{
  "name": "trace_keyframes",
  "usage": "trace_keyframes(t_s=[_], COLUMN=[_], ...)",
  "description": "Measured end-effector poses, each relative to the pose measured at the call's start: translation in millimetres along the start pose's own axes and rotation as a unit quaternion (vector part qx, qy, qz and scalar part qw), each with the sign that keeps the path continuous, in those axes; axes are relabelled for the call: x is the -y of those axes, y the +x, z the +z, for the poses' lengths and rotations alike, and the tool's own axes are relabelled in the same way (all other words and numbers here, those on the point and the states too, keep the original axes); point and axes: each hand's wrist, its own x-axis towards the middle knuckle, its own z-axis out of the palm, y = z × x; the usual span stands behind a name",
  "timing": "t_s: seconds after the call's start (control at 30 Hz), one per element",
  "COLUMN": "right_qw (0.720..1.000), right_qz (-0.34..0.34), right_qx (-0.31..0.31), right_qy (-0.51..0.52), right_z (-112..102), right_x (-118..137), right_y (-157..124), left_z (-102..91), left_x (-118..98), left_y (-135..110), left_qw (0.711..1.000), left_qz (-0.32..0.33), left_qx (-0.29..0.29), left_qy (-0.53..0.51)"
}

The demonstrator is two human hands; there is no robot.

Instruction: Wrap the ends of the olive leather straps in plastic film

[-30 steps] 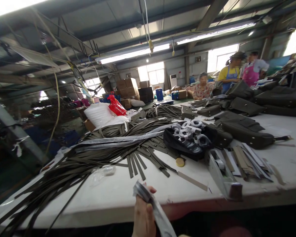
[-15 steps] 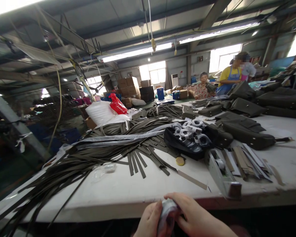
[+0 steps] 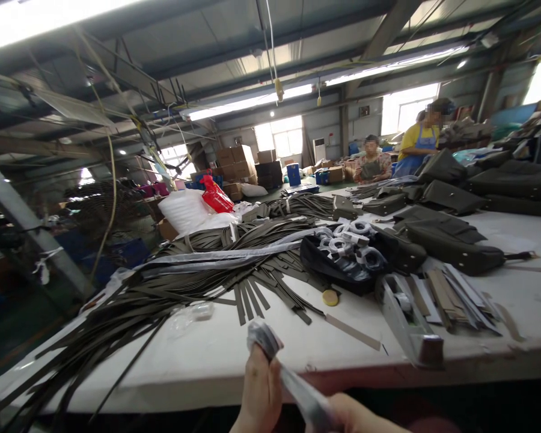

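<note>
A pale grey, shiny strip point(image 3: 300, 390) stretches between my two hands over the table's front edge. My left hand point(image 3: 260, 385) is closed around its coiled upper end, which pokes out above the thumb. My right hand point(image 3: 354, 415), lower and further right, grips the other end; its fingers are partly hidden and blurred at the bottom of the picture. Just beyond them is the white table top point(image 3: 229, 349). A black bag point(image 3: 338, 267) on it holds several coiled, plastic-looking rolls point(image 3: 341, 245) with white bands.
Dark olive straps point(image 3: 171, 294) spread over the left side. A tape dispenser point(image 3: 415, 328), a yellow disc point(image 3: 330, 297) and flat strips point(image 3: 451, 297) lie at the right. Dark bags point(image 3: 451, 240) are piled behind. Two people point(image 3: 418, 144) are at the far side.
My hands have drawn apart, the left up and leftward, the right down and rightward. The bunched grey item between them now shows as a stretched strip with a coiled end.
</note>
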Motion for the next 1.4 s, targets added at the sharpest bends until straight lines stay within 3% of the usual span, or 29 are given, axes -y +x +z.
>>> trace_keyframes(t_s=[0.07, 0.13, 0.2, 0.27, 0.33, 0.4, 0.47, 0.6, 0.67, 0.8, 0.97, 1.1, 1.17, 1.3, 1.4], right_qw=[0.999, 0.986, 0.948, 0.910, 0.902, 0.909, 0.914, 0.933, 0.940, 0.957, 0.984, 0.965, 0.961, 0.972, 0.961], right_qz=[-0.007, -0.012, -0.008, -0.002, 0.000, -0.003, -0.007, -0.023, -0.026, -0.023, 0.039, -0.011, -0.005, 0.021, 0.016], right_qx=[-0.049, -0.135, -0.229, -0.284, -0.280, -0.258, -0.247, -0.207, -0.192, -0.182, -0.145, -0.186, -0.192, -0.168, -0.185], right_qy=[-0.014, -0.099, -0.222, -0.304, -0.327, -0.328, -0.322, -0.293, -0.280, -0.225, -0.096, -0.183, -0.202, -0.163, -0.207], right_z=[-17, -36, -50, -55, -53, -47, -41, -35, -34, -36, -37, -30, -26, -24, -31], right_x=[10, 19, 26, 28, 26, 22, 17, 13, 12, 3, -10, -5, -2, -2, -7], right_y=[-3, -4, -5, -5, -5, -5, -3, 0, 1, 0, -1, -3, -3, -1, 2], left_z=[5.4, 11.3, 17.2, 21.1, 21.4, 17.1, 9.0, -11.2, -20.1, -33.7, -42.3, -41.3, -41.3, -46.0, -48.0], left_x=[13, 12, 2, -11, -23, -32, -38, -47, -50, -49, -52, -58, -59, -56, -54], left_y=[-13, -20, -21, -18, -13, -7, -1, 14, 23, 38, 47, 52, 54, 59, 60], left_qw=[0.996, 0.989, 0.976, 0.946, 0.903, 0.865, 0.827, 0.715, 0.684, 0.666, 0.661, 0.639, 0.632, 0.638, 0.640], left_qz=[0.055, 0.048, -0.048, -0.186, -0.297, -0.357, -0.395, -0.472, -0.475, -0.444, -0.435, -0.426, -0.419, -0.407, -0.405], left_qx=[0.053, 0.132, 0.211, 0.250, 0.258, 0.259, 0.254, 0.232, 0.205, 0.179, 0.141, 0.096, 0.077, 0.064, 0.061], left_qy=[0.048, 0.052, 0.004, -0.085, -0.173, -0.239, -0.308, -0.461, -0.514, -0.572, -0.595, -0.633, -0.647, -0.651, -0.650])
